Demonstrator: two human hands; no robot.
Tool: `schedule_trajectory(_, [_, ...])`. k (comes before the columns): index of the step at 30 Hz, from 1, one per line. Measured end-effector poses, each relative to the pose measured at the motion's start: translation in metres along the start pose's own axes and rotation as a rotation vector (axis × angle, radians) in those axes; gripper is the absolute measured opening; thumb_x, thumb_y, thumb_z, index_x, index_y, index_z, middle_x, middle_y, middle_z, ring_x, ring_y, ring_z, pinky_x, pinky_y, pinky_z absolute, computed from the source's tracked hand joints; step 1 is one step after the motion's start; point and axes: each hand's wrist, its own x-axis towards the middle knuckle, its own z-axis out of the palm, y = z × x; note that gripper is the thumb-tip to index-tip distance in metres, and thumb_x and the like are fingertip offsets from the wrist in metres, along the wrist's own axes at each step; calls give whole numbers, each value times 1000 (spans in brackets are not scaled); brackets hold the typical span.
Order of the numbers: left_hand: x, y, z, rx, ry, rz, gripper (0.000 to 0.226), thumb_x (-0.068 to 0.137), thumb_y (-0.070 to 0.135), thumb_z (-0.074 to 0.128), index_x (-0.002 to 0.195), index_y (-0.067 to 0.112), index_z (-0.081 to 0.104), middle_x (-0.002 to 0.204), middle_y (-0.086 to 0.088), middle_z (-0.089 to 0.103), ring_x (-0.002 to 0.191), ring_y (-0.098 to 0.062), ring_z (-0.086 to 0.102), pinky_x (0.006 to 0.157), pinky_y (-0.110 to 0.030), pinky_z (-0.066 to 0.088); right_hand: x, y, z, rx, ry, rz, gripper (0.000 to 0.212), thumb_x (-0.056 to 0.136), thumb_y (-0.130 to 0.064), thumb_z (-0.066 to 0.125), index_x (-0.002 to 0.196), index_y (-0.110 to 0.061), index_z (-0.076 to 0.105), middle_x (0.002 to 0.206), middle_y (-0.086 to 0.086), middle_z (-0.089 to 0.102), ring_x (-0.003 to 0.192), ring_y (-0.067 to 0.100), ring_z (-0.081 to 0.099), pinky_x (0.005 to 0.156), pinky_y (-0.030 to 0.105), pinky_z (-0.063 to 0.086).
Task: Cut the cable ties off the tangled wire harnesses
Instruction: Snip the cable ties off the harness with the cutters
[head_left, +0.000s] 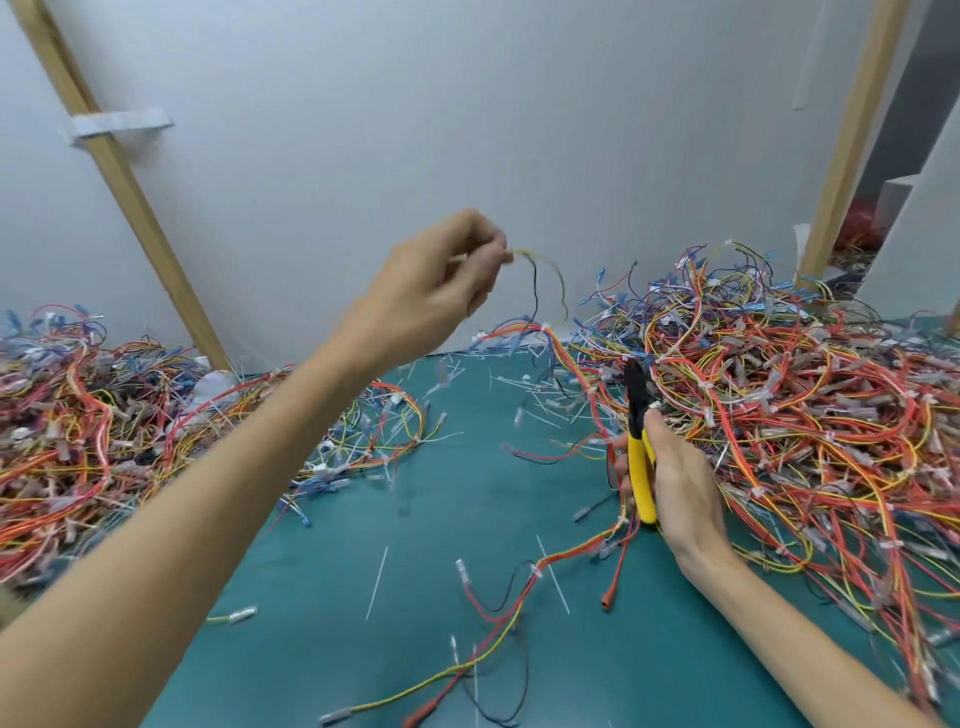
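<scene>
Two bare forearms enter the head view, cut off at its lower edge, and much of the scene is blurred. Up and to the left of the cutters (640, 441), the left hand (431, 291) is raised. Its fingers (493, 249) pinch the pale end of one wire harness (551, 335), and the fingertips smear into the wire. From that pinch thin black and yellow strands loop down and join red and orange ones just left of the cutters. They run on towards the viewer along the green table (415, 545), so the harness lies lengthwise, far to near. The right hand (675, 483) grips the cutters' yellow handles, its fingers curled round them and mostly hidden. The black head points up and away, its blades lost against the right-hand heap (805, 415). A second heap (78, 415) lies far left of the cutters, and the frame edges crop both heaps. White cable-tie offcuts (376, 582) are scattered below and left of the cutters.
</scene>
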Motion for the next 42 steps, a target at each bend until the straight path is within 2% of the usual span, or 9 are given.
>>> schedule_trajectory(4, [-60, -30, 27, -12, -47, -207, 16, 98, 16, 57, 84, 12, 62, 62, 8, 61, 50, -3, 47, 50, -16, 38, -4, 3, 4, -279, -12, -168, 56, 94, -62, 39, 80, -16, 69, 67, 6, 68, 67, 24, 64, 69, 46, 53])
schedule_trajectory(9, [-126, -81, 78, -16, 83, -486, 21, 94, 11, 62, 74, 19, 63, 60, 5, 66, 44, 4, 50, 49, -13, 39, -12, 7, 9, -583, -36, -292, 58, 89, -76, 27, 72, -26, 53, 62, -5, 53, 65, 19, 53, 61, 37, 42])
schedule_trajectory(12, [-143, -100, 91, -42, 151, -553, 22, 93, 16, 64, 72, 20, 64, 58, 5, 65, 49, 3, 55, 55, -12, 43, -16, 9, 12, -739, -120, -362, 49, 85, -73, 29, 90, -30, 54, 82, -11, 53, 80, 14, 50, 68, 33, 37])
schedule_trajectory(15, [-146, -111, 95, -97, 157, -576, 23, 92, 20, 65, 70, 21, 64, 54, 7, 62, 51, -4, 55, 56, -16, 45, -17, 10, 13, -831, -199, -409, 55, 84, -73, 30, 103, -27, 54, 95, -10, 53, 93, 13, 49, 80, 34, 41])
schedule_trajectory(18, [-148, -118, 96, -89, 122, -557, 21, 91, 24, 66, 70, 21, 66, 52, 7, 59, 50, -9, 47, 54, -25, 40, -19, 11, 15, -908, -206, -461, 57, 84, -73, 31, 105, -28, 56, 94, -12, 51, 92, 14, 49, 75, 31, 39])
schedule_trajectory(24, [-148, -120, 92, -64, 107, -527, 22, 91, 30, 66, 69, 24, 65, 50, 9, 49, 48, -5, 37, 50, -19, 31, -21, 15, 21, -977, -207, -555, 58, 83, -69, 46, 113, -23, 61, 95, -9, 50, 92, 17, 52, 74, 29, 41])
schedule_trajectory(29, [-149, -116, 89, -56, 99, -515, 22, 91, 31, 65, 73, 19, 67, 51, 7, 49, 49, -6, 38, 49, -17, 30, -28, 17, 27, -1097, -140, -607, 43, 73, -35, 79, 109, -21, 59, 93, -5, 51, 86, 23, 56, 58, 28, 38])
schedule_trajectory(36, [-149, -115, 88, -78, 149, -504, 23, 91, 29, 66, 71, 17, 65, 48, 7, 45, 46, -5, 36, 49, -17, 29, -24, 15, 23, -1067, -184, -455, 51, 67, -36, 72, 107, -31, 40, 100, -9, 47, 91, 17, 42, 69, 31, 34])
schedule_trajectory(42, [-149, -119, 90, -81, 143, -496, 22, 92, 28, 66, 73, 16, 65, 49, 9, 47, 47, -5, 37, 49, -15, 30, -21, 16, 21, -937, -153, -486, 53, 64, -34, 75, 106, -30, 43, 96, -9, 46, 90, 15, 39, 78, 31, 34])
